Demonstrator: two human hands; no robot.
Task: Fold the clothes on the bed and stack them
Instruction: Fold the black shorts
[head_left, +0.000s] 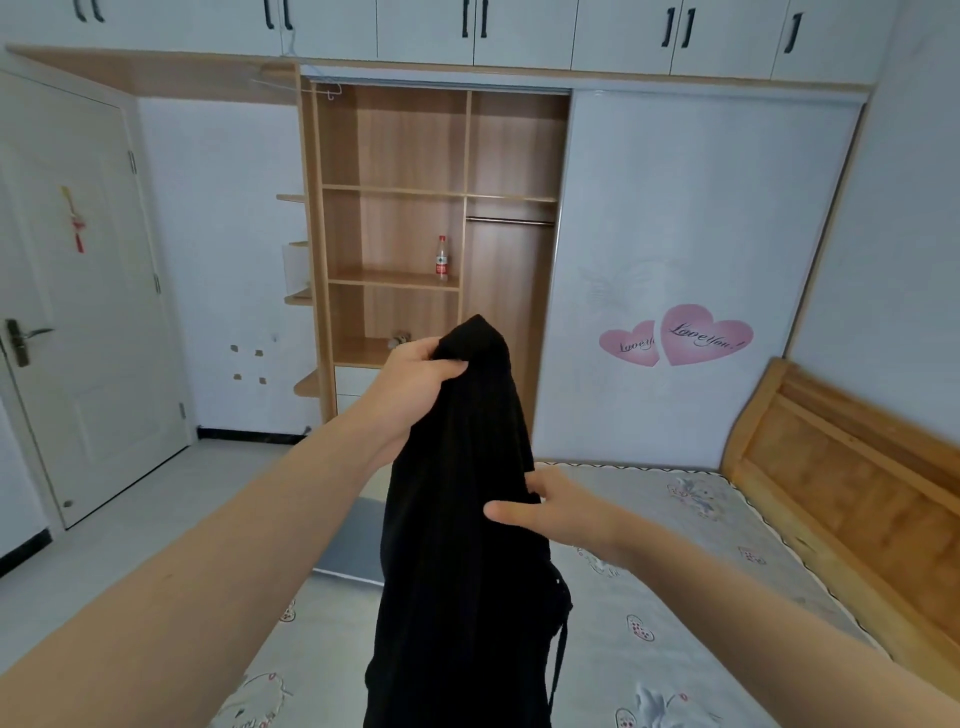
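Aloft, black garment (457, 519) in both grips.

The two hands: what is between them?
In the head view, only the black garment: the left hand grips its top, the right hand holds its side lower down.

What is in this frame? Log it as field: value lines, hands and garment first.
garment: black garment, held up above the bed, hanging down, not yet folded
left hand: left hand grips the garment's top end
right hand: right hand holds its right edge lower down, thumb in front
bed: bed with patterned sheet, wooden headboard at right
wardrobe: wardrobe open, bottle on a shelf
door: door at left, shut
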